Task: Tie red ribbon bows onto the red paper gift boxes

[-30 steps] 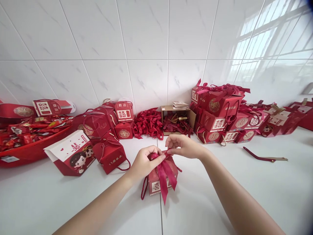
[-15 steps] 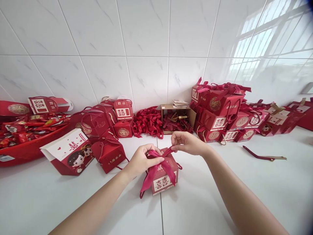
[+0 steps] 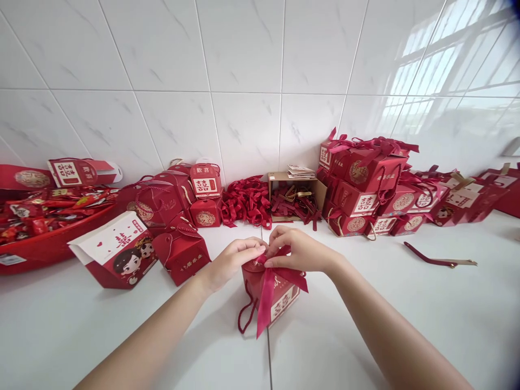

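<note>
One white counter (image 3: 325, 352), tiled wall (image 3: 244, 49) behind. Red box (image 3: 280, 295) on it, centre; left hand (image 3: 233, 262), right hand (image 3: 298, 252) pinch its ribbon (image 3: 266, 303), grip closed. Basin (image 3: 44, 250) left, stacked boxes (image 3: 365, 184) right, ribbon pile (image 3: 246, 203) between.

Hands (image 3: 232, 261) (image 3: 299, 250) bare; slender, tapering forearms (image 3: 158, 327) (image 3: 377, 319) (likewise bare).

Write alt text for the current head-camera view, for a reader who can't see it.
A person's left hand and right hand meet at a red ribbon atop a small red box on a white table. Behind lie stacked red boxes, heaped ribbons and an open carton; a red basin of wrapped items is at left.
</note>
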